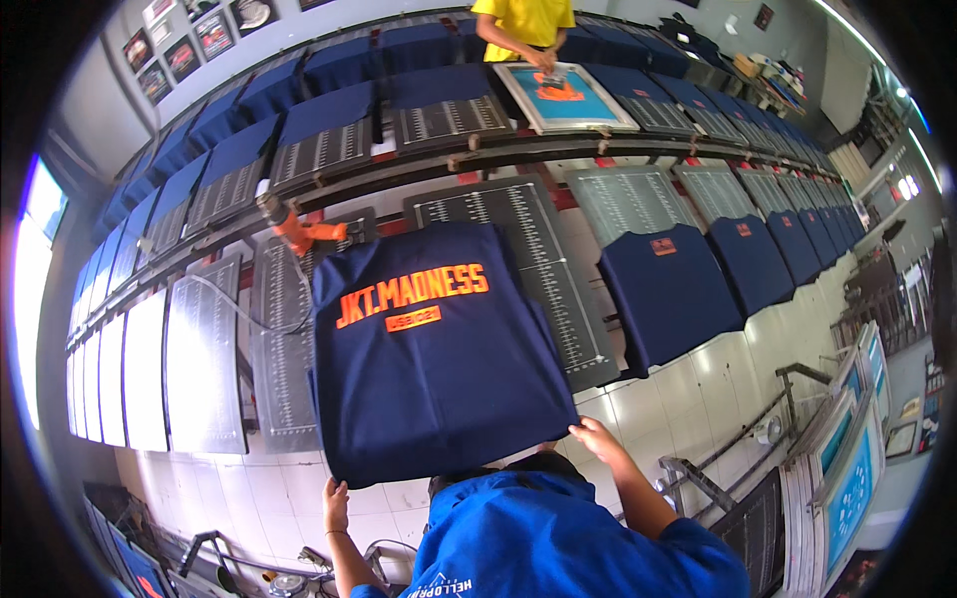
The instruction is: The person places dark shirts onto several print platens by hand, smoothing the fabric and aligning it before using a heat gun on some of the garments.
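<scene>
A navy shirt [439,379] with an orange print on its upper part stretches out in front of me. Its far end lies over a dark platen [570,299] marked with white rulers, and its near hem hangs out toward my body. My left hand [337,505] pinches the near left corner of the hem. At the near right corner, my right hand [600,439] grips the hem between thumb and fingers. Just past the shirt's far left edge, an orange heat gun [291,225] with a cable rests by the rail.
More navy shirts [670,299] lie on platens to the right. Bare platens [204,359] line the left. Across the rail [459,149], a person in yellow [523,25] works over a framed screen [568,97]. Framed screens [847,468] stand at the lower right.
</scene>
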Motion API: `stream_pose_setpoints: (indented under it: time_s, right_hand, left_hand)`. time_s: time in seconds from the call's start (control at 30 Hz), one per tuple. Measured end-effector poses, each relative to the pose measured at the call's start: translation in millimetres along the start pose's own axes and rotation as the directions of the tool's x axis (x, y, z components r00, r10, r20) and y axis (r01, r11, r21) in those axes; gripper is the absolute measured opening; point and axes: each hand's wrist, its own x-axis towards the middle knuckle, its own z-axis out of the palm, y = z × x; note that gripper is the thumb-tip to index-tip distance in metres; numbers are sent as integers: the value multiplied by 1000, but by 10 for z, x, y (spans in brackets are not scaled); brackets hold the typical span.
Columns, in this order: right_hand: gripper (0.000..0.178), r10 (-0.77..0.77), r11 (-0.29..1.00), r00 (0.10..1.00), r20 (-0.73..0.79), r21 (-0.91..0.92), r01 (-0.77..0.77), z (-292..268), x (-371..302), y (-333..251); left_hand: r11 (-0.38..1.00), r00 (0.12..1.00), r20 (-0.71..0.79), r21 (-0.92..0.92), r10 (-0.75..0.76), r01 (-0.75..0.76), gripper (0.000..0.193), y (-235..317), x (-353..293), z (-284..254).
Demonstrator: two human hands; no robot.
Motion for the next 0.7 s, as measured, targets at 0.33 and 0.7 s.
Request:
stream_pose_setpoints:
  time_s: [0.33,0.7]
  right_hand:
    - [60,-65,937,489,-870,-222,-271,-1065,855,-61]
    - [23,-706,325,630,-325,641,695,-3918,-433,-1848]
  left_hand:
    - [703,657,-253,314,710,-638,13,2206,-539,2713]
    - [853,260,890,-221,375,-473,30,3250,-1534,7121]
